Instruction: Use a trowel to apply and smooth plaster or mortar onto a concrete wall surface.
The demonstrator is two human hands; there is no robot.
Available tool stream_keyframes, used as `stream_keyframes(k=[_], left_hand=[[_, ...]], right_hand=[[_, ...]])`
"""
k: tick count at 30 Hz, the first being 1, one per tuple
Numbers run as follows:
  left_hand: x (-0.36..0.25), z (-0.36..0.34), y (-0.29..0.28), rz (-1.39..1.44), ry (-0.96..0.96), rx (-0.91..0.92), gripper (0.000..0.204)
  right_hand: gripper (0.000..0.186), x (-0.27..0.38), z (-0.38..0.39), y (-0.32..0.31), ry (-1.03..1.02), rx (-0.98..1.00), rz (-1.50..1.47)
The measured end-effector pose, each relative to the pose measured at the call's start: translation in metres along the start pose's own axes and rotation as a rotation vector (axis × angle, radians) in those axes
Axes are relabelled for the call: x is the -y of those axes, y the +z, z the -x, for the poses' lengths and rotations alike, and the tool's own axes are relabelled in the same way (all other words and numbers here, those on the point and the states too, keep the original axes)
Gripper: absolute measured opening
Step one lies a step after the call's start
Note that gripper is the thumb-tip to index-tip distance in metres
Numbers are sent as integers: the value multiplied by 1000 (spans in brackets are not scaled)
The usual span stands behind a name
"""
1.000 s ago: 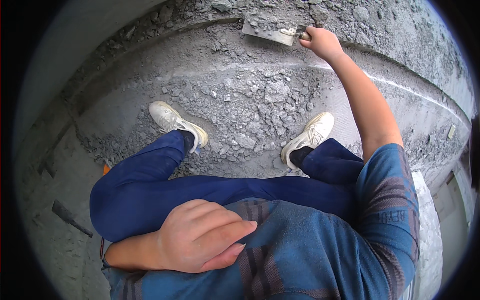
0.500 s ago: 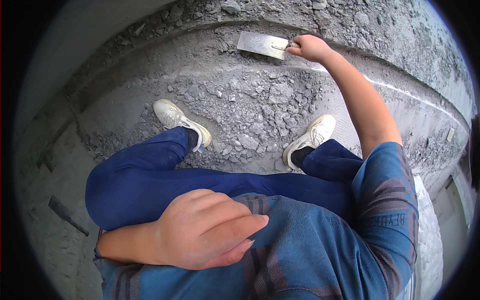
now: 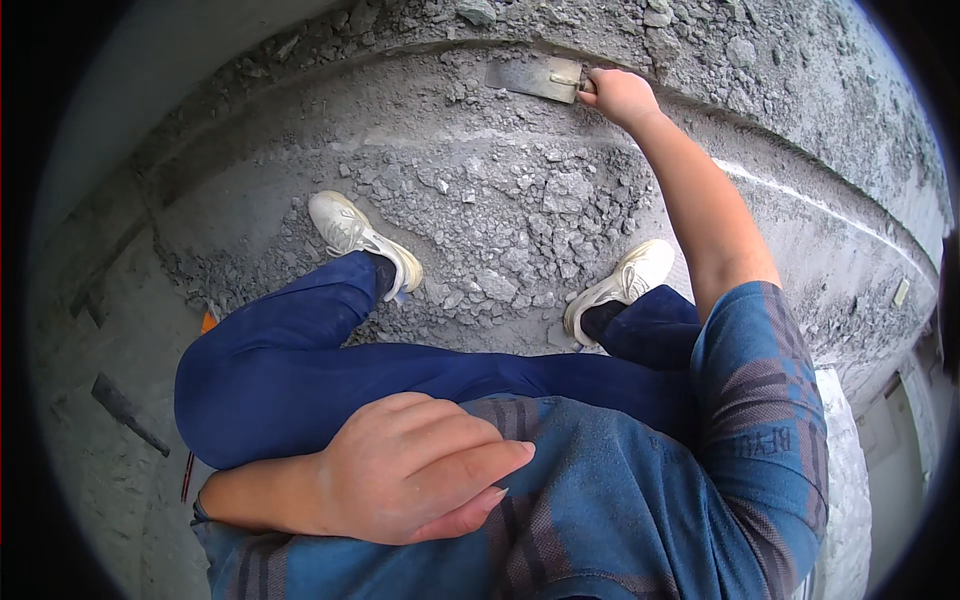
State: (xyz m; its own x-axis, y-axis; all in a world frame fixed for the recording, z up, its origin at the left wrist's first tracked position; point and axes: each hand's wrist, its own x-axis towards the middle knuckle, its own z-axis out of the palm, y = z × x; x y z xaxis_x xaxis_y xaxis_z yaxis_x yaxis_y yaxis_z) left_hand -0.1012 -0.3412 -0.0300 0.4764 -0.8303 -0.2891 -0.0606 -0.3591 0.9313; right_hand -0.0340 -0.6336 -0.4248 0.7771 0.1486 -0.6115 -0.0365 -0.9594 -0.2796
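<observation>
My right hand (image 3: 622, 96) reaches far forward and grips the handle of a metal trowel (image 3: 535, 78). The trowel's flat grey blade lies against the grey concrete surface, pointing left of the hand. My left hand (image 3: 415, 468) rests flat on my blue shirt, fingers together, holding nothing. I am crouched, with blue trousers and white shoes, the left shoe (image 3: 360, 238) and the right shoe (image 3: 620, 285) on the rubble.
Loose grey mortar chunks and gravel (image 3: 520, 215) cover the ground between my shoes. A curved concrete ledge (image 3: 800, 200) runs across the top. An orange object (image 3: 208, 321) peeks out by my left knee. A dark flat piece (image 3: 125, 410) lies at lower left.
My right hand has drawn the trowel leftward and slightly down along the concrete. My left hand stays on my shirt.
</observation>
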Motion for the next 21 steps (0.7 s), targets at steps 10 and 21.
stream_keyframes(k=[10, 21], left_hand=[[-6, -9, 5, -47, 68, 9, 31], [-4, -10, 4, -46, 67, -31, 30]], right_hand=[[42, -66, 14, -75, 40, -239, -922], [44, 42, 15, -6, -71, 550, -629]])
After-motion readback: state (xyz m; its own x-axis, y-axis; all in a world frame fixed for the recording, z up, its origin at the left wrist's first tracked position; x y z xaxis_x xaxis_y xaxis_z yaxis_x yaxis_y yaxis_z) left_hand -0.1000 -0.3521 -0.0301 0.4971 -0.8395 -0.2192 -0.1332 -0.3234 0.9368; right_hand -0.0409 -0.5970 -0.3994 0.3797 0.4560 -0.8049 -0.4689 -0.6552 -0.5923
